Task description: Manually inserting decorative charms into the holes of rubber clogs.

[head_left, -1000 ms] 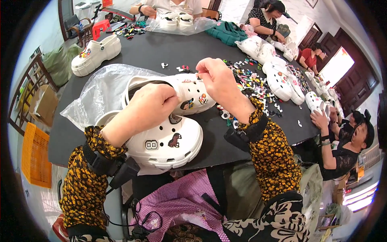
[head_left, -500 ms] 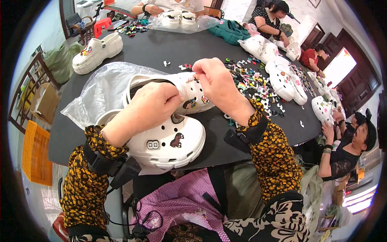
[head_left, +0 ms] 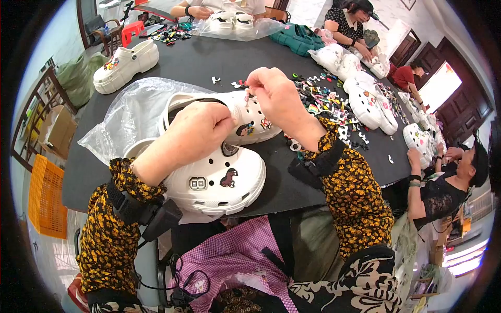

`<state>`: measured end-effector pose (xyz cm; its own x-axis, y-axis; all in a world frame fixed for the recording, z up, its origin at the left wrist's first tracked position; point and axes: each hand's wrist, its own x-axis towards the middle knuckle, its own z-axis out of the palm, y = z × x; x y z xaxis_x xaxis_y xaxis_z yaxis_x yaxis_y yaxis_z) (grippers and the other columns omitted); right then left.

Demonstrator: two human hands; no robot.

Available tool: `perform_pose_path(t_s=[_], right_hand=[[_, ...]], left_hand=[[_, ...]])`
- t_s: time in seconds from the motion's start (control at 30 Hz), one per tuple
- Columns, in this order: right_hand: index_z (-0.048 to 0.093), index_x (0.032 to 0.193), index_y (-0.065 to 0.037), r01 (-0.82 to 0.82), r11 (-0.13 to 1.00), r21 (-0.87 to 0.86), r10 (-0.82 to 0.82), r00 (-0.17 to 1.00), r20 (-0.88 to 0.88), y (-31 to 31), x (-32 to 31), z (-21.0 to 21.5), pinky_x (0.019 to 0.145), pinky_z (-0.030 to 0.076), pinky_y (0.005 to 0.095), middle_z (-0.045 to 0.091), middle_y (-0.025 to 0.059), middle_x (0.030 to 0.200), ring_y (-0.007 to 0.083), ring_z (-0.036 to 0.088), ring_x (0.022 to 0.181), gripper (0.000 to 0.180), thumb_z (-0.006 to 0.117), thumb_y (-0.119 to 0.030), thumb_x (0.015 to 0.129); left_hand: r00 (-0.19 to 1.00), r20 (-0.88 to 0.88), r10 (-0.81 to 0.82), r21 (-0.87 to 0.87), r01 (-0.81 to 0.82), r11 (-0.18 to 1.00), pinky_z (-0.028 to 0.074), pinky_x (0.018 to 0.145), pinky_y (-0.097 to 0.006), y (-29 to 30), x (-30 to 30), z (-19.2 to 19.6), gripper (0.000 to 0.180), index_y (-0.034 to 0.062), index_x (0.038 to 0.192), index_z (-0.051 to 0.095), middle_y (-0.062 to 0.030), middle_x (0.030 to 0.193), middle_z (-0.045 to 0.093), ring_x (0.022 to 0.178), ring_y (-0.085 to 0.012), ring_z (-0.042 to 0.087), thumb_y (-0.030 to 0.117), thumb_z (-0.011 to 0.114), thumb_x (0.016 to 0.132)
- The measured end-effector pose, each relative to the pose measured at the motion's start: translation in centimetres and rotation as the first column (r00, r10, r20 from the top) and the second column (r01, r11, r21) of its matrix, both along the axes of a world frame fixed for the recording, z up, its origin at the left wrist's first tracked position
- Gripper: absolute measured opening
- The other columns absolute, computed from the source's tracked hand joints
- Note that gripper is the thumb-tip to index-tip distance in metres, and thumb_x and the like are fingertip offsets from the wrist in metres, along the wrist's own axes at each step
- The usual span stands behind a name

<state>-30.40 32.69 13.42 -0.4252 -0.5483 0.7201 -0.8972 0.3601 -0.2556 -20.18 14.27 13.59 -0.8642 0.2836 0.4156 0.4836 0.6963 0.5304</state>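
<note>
Two white clogs with holes sit side by side in front of me on a clear plastic bag [head_left: 122, 117]. The near clog [head_left: 237, 164] carries a brown horse charm [head_left: 228, 178] and a square grey charm [head_left: 198, 183]. On the far clog [head_left: 255, 137] are several colourful charms, among them a dark-haired figure [head_left: 243, 130]. My left hand [head_left: 195, 130] is closed in a pinch above the clogs; its fingertips are hidden. My right hand [head_left: 279, 99] pinches over the far clog's toe, beside a small pinkish charm [head_left: 247, 98]. Whether either hand holds something is hidden.
Loose charms [head_left: 326, 107] lie heaped on the black table [head_left: 209, 60], right of the clogs. Another white clog [head_left: 127, 67] stands far left; green clogs [head_left: 297, 39] and bagged white ones are at the back and right. Several co-workers sit around. An orange crate [head_left: 48, 198] is at left.
My right hand has shifted slightly up and left over the far clog. My left hand stays nearly in place. The co-worker at right has turned toward the clogs there.
</note>
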Motion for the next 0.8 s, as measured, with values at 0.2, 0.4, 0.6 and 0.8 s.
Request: perform_pose_path(t_s=[0.2, 0.4, 0.6, 0.8], right_hand=[[0.057, 0.088, -0.001, 0.052, 0.996, -0.078, -0.035, 0.978, 0.208, 1.2, 1.0, 0.4, 0.075, 0.046, 0.0392, 0.06, 0.0146, 0.081, 0.0315, 0.056, 0.084, 0.009, 0.054, 0.002, 0.079], [0.056, 0.087, -0.003, 0.019, 0.999, 0.04, -0.013, 0.99, -0.139, 1.5, 1.2, -0.5, 0.076, 0.047, 0.0396, 0.059, 0.0128, 0.082, 0.0309, 0.056, 0.083, 0.011, 0.056, 0.002, 0.077], [0.055, 0.087, -0.004, 0.0, 0.996, 0.088, 0.027, 0.952, -0.306, 1.7, 0.9, -0.8, 0.075, 0.047, 0.0394, 0.059, 0.0107, 0.082, 0.0302, 0.056, 0.082, 0.017, 0.058, 0.002, 0.072], [0.056, 0.086, -0.004, -0.006, 0.998, 0.057, 0.015, 0.986, -0.168, 1.2, 1.4, -1.3, 0.074, 0.047, 0.04, 0.059, 0.0113, 0.081, 0.0308, 0.056, 0.081, 0.012, 0.058, 0.001, 0.076]], left_hand=[[1.0, 0.02, 0.005, -0.011, -0.005, 1.0, 0.043, 0.059, -0.04, -0.2, -0.1, -0.2, 0.022, -0.004, 0.075, 0.056, -0.0193, 0.067, 0.055, 0.062, -0.0329, 0.056, 0.015, 0.059, 0.084], [0.999, 0.03, 0.017, -0.009, -0.017, 1.0, 0.043, 0.059, -0.04, 0.0, -0.1, -0.1, 0.022, -0.004, 0.074, 0.056, -0.0194, 0.067, 0.055, 0.063, -0.0331, 0.056, 0.016, 0.059, 0.084], [1.0, 0.003, 0.007, 0.003, -0.007, 1.0, 0.043, 0.059, -0.04, -0.1, -0.1, -0.3, 0.023, -0.0044, 0.074, 0.056, -0.0197, 0.067, 0.055, 0.063, -0.033, 0.056, 0.015, 0.059, 0.084], [1.0, -0.003, 0.002, 0.007, -0.001, 1.0, 0.043, 0.059, -0.04, -0.2, -0.3, -0.4, 0.022, -0.0044, 0.074, 0.056, -0.0195, 0.068, 0.055, 0.063, -0.0328, 0.055, 0.015, 0.059, 0.085]])
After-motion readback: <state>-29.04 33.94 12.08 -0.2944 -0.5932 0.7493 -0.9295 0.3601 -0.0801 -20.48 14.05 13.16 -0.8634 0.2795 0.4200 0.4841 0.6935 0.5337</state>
